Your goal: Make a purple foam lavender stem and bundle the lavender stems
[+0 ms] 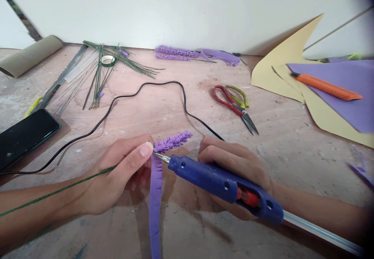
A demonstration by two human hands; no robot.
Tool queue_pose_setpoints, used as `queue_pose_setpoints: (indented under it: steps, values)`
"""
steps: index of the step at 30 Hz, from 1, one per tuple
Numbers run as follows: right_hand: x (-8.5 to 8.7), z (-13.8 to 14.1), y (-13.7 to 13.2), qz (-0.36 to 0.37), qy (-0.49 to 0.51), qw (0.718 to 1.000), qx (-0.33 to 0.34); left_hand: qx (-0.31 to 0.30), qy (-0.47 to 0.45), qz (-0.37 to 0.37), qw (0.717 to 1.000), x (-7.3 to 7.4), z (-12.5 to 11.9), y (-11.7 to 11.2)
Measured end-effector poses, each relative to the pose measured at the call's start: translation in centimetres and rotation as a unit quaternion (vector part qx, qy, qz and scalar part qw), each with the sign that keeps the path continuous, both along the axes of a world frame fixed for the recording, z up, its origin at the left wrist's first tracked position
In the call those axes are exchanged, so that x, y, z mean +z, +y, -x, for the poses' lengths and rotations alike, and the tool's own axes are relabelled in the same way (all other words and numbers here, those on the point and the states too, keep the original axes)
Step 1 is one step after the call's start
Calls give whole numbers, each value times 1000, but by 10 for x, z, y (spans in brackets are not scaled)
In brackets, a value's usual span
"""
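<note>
Purple flower spike (173, 141), built of small looped petals, projects from the fingertips of the left hand (125, 165), its tip pointing right and slightly away from the person. A purple strip (156, 212), slit at intervals along its right edge, hangs from the base of the spike toward the person and runs out of view at the bottom. A green stem (58, 192) emerges on the opposite side of the left hand and crosses above the forearm.

Left hand: closed in a pinch, the thumb pressed at the base of the spike; the fingers behind are partly hidden.

Right hand (239, 165): closed around the blue glue gun (204, 177), fingers curled on the far side of its body. The handle is hidden, and trigger pressure cannot be told. The metal nozzle (162, 157) points left and meets the work just beside the left thumb, at the top of the strip; whether glue is flowing cannot be told. A translucent glue stick (321, 232) protrudes from the rear.

Beyond the hands, a black cord (140, 87) curves across the table (163, 107); red-and-yellow-handled scissors (235, 107) lie beyond the right hand.
</note>
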State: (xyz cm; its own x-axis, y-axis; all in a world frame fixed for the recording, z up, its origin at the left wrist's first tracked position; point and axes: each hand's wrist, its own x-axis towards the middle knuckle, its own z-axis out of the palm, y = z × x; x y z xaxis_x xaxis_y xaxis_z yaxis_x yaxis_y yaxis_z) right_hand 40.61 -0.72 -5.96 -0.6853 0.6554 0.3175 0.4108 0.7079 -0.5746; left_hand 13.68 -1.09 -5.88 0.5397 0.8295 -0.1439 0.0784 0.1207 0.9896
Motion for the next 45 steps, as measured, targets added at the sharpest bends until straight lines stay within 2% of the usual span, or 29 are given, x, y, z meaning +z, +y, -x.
queue_pose_setpoints:
  steps: [11, 25, 45]
  values:
    - [-2, 0, -1, 10, 10, 1000, -14, -2, 14, -13, 1000, 0, 0, 1]
    - [-2, -2, 0, 20, 2, 1000, -4, -1, 7, 12, 1000, 3, 0, 0]
    - [-2, -2, -2, -2, -6, 1000, -7, -6, 13, -11, 1000, -1, 2, 0]
